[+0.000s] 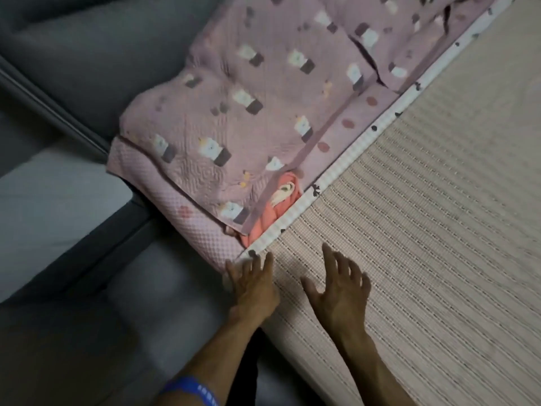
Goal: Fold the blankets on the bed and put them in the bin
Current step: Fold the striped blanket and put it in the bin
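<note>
Beige ribbed blanket [424,215] flat, lower right | pink printed quilt [234,112] rumpled, upper centre | left hand [253,285], right hand [341,294] spread, fingers on beige blanket's corner | blankets counted: two

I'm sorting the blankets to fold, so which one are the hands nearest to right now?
The beige ribbed blanket: the left hand and right hand are at its corner. The purple quilt and coral cloth lie farther off.

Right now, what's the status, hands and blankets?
Left hand open at the beige blanket's corner. Right hand open above it, holding nothing. Pink quilt lies unfolded beside it. No bin in view.
</note>
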Motion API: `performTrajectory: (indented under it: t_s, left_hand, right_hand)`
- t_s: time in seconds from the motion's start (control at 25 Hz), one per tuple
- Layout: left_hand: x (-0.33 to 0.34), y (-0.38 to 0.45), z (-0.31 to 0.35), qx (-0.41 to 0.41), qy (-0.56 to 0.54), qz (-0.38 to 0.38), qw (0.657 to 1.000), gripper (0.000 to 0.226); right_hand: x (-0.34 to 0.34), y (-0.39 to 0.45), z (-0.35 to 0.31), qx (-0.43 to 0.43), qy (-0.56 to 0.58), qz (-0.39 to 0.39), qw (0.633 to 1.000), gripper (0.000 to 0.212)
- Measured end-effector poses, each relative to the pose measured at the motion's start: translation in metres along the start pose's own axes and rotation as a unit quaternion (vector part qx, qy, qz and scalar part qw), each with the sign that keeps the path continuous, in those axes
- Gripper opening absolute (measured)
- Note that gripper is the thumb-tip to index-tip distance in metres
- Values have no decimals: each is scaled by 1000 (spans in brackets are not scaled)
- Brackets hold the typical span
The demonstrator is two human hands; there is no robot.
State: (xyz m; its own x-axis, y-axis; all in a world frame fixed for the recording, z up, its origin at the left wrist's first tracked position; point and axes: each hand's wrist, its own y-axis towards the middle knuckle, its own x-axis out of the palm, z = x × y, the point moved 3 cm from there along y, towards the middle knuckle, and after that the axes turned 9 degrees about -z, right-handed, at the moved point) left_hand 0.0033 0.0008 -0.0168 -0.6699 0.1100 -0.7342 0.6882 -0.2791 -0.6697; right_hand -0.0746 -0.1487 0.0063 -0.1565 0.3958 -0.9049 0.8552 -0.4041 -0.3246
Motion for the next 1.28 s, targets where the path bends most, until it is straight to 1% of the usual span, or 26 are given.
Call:
performTrajectory:
  t_s: [0.08, 0.16, 0.24, 0.28, 0.32, 0.36, 0.44, 0.48, 0.56, 0.6, 0.68, 0.72, 0.84, 0.88, 0.96, 1.08, 1.16, 1.24, 1.28]
  left_hand:
    - [18, 45, -14, 14, 6, -10, 1000, 78]
    - [33, 69, -23, 40, 19, 3, 999, 79]
    - [43, 81, -26, 52, 21, 46, 997, 78]
    - [47, 87, -29, 46, 3, 70, 996, 75]
    - [49, 92, -32, 37, -26, 88, 995, 70]
    - [48, 94, -37, 32, -52, 92, 994, 60]
    - [48, 89, -39, 39, -62, 96, 993, 34]
    - [50, 82, -38, 53, -60, 109, 991, 28]
    - [59, 56, -27, 92, -62, 134, 985, 29]
    - [67, 40, -16, 114, -57, 148, 981, 30]
    - [85, 6, 13, 140, -54, 169, 974, 25]
    - [93, -10, 30, 144, -49, 175, 973, 22]
    - [117, -51, 80, 141, -34, 210, 967, 19]
    - [128, -63, 95, 129, -36, 207, 969, 21]
    - [161, -91, 129, 117, -48, 191, 973, 33]
    - [210, -153, 195, 124, -40, 192, 973, 16]
    - [248, -187, 231, 132, -21, 192, 972, 28]
    - [279, -211, 251, 127, -31, 168, 977, 31]
    - [287, -217, 262, 124, -48, 156, 979, 30]
  right_hand:
    - [38, 35, -9, 7, -23, -20, 1000, 76]
    - [66, 57, -15, 2, -48, -26, 998, 74]
    - [80, 74, -19, 3, -61, -46, 997, 70]
    - [89, 81, -19, 6, -55, -64, 996, 68]
    - [94, 87, -20, 13, -40, -79, 996, 66]
    - [98, 93, -21, 22, -17, -89, 996, 64]
    - [95, 104, -22, 55, 54, -87, 993, 62]
    - [92, 110, -22, 87, 94, -82, 988, 62]
    - [80, 120, -16, 161, 150, -71, 973, 66]
    - [73, 121, -7, 195, 160, -59, 966, 64]
    - [58, 118, 21, 255, 171, -18, 952, 52]
    - [50, 112, 39, 271, 178, 5, 946, 48]
    - [32, 73, 95, 284, 214, 42, 934, 48]
    - [29, 54, 117, 285, 236, 43, 928, 48]
    - [26, 9, 169, 304, 265, 38, 914, 52]
    - [24, -59, 257, 333, 315, 24, 888, 49]
    - [24, -97, 304, 351, 327, 16, 877, 47]
    - [20, -132, 335, 363, 339, 18, 868, 50]
    - [19, -147, 350, 362, 357, 28, 860, 47]
